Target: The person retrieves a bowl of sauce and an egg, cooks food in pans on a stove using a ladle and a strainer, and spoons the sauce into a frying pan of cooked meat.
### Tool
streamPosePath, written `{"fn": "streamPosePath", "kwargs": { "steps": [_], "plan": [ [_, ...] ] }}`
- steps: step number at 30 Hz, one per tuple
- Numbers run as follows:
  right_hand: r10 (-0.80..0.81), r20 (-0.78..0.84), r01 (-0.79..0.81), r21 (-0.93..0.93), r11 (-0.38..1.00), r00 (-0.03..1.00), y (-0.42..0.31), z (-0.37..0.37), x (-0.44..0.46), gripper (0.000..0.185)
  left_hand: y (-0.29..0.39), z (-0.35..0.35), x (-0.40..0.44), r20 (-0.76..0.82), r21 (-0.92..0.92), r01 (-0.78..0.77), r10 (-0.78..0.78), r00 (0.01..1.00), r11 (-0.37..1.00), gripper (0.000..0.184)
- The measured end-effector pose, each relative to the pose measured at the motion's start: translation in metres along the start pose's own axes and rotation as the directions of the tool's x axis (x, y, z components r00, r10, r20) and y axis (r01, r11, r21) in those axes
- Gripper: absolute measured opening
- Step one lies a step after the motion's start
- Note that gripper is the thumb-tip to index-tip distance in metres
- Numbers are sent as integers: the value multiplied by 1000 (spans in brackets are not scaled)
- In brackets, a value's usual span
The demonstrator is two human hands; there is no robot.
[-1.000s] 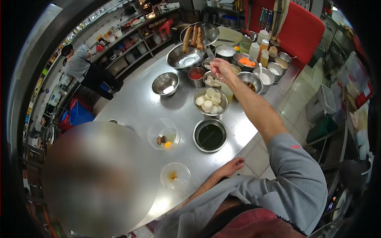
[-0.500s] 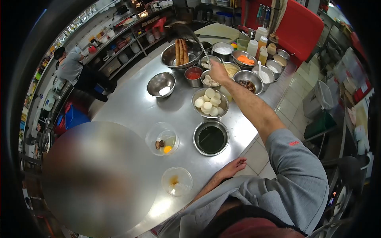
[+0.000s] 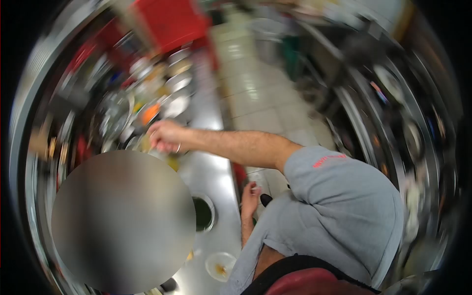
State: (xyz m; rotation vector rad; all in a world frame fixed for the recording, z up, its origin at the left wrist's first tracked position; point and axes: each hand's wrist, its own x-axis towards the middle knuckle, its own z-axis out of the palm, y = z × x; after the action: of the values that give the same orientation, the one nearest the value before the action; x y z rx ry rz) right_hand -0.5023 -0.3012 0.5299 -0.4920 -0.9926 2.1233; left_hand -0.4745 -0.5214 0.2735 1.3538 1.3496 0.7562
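Steel worktop (image 3: 216, 164) runs up the middle of the view, its long edge facing a pale tiled floor (image 3: 253, 103) streaked with reflections. At its far end stands a bright red panel (image 3: 172, 22); beyond the floor are a grey bin (image 3: 268, 42), a dark green container (image 3: 291, 58) and metal shelving along the right-hand side.

Metal bowls (image 3: 188, 90) crowd the far part of the worktop, close together, with a patch of orange food (image 3: 149, 114) among them. The right hand (image 3: 168, 136) is stretched out over the near side of this group, just beside the orange food, its fingers curled inward and a ring on one of them; whether it grips anything cannot be told. The left hand (image 3: 251, 197) hangs at the worktop's edge, loosely half open, well apart from the bowls. Between it and the lower left sits a bowl of dark green liquid (image 3: 203, 215), and nearer the body a clear dish (image 3: 227, 259) with a brown smear.

A round grey blur hides the lower left, cutting into the green liquid's bowl. The distant bowls and shelving are smeared by motion, so most contents are hard to make out.
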Motion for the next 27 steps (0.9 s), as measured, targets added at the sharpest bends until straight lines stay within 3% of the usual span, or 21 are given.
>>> {"fn": "streamPosePath", "kwargs": {
  "steps": [3, 5, 7, 10, 13, 15, 18, 19, 22, 24, 26, 27],
  "plan": [
    [-112, -37, 115, 110, 987, 993, -59, -70, -109, 42, 8, 24, 37, 170, -25, -68, 72, 983, 997, 33],
    [-266, -194, 281, 54, 958, 944, -96, -110, -193, 45, 15, 50, 61, 311, -36, -56, 64, 948, 998, 35],
    [-406, -300, 389, -115, 914, 864, -137, -142, -293, 48, 27, 85, 81, 416, 50, -119, 88, 905, 992, 37],
    [-572, -585, 397, -412, 820, 575, -178, -155, -443, 52, 52, 153, 100, 545, 137, -117, 24, 838, 984, 37],
    [-714, -652, 402, -600, 691, 254, -200, -206, -583, 52, 80, 236, 107, 659, 118, -155, 39, 751, 981, 36],
    [-748, -663, 219, -729, 648, 8, -210, -228, -678, 51, 112, 288, 100, 725, 121, -169, 30, 689, 978, 36],
    [-720, -624, -4, -755, 656, -303, -222, -244, -802, 51, 140, 361, 93, 814, 95, -200, 39, 579, 975, 35],
    [-719, -572, -123, -742, 659, -395, -225, -257, -842, 49, 146, 380, 91, 857, 67, -228, 61, 512, 971, 34],
    [-646, -480, -406, -515, 755, -593, -230, -286, -943, 49, 156, 422, 87, 870, 98, -212, 20, 493, 972, 34],
    [-651, -352, -583, -290, 759, -673, -233, -305, -996, 45, 156, 436, 89, 873, 117, -207, -1, 488, 971, 34],
    [-749, -150, -750, -59, 659, -646, -226, -336, -1049, 38, 149, 439, 96, 854, 228, -265, -62, 516, 937, 35],
    [-745, -148, -747, -59, 663, -650, -227, -349, -1072, 38, 144, 439, 100, 856, 229, -269, -62, 514, 935, 35]
  ]
}}
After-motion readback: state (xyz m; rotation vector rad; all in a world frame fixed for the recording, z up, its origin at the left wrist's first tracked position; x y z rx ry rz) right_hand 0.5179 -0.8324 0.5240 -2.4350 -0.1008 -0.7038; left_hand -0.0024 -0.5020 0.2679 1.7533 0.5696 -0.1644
